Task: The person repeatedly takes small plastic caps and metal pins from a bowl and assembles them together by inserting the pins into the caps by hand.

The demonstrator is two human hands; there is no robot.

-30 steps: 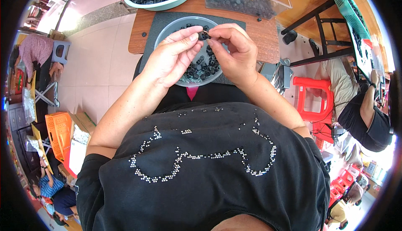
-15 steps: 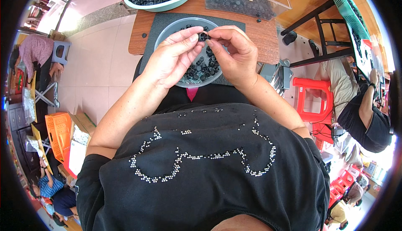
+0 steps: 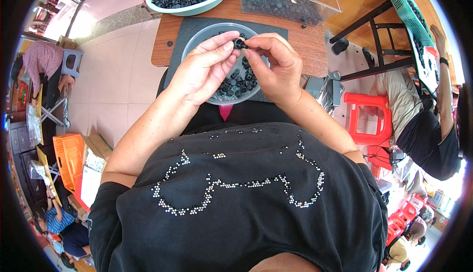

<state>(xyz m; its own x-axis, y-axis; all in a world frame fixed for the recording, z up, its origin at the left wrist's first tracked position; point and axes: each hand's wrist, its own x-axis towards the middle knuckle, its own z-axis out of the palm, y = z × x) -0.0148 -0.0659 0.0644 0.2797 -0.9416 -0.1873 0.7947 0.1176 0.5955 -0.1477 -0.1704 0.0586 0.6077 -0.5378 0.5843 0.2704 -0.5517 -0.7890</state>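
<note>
My left hand point(image 3: 204, 70) pinches a small round black plastic part point(image 3: 238, 44) between thumb and forefinger. From the other side, the thumb and forefinger of my right hand point(image 3: 277, 67) close on the part's right end, where a narrower black bit shows. Whether that bit is a separate piece I cannot tell. Both hands are held over a round translucent tub point(image 3: 189, 45), which contains several loose black parts point(image 3: 239, 82). The tub stands on a dark grey mat point(image 3: 276, 33) at the table's near edge.
On the wooden table point(image 3: 315, 50), a pale green basin point(image 3: 197, 11) heaped with black parts stands far left, and a clear plastic box point(image 3: 290, 8) of black discs far right. To the right are a red stool point(image 3: 367, 119) and a seated co-worker point(image 3: 426, 139) by a green basket point(image 3: 409, 6).
The black part has turned slightly between my fingers, and my right fingertips have shifted a little on it. At the right, the co-worker's arm has stretched farther toward the green basket.
</note>
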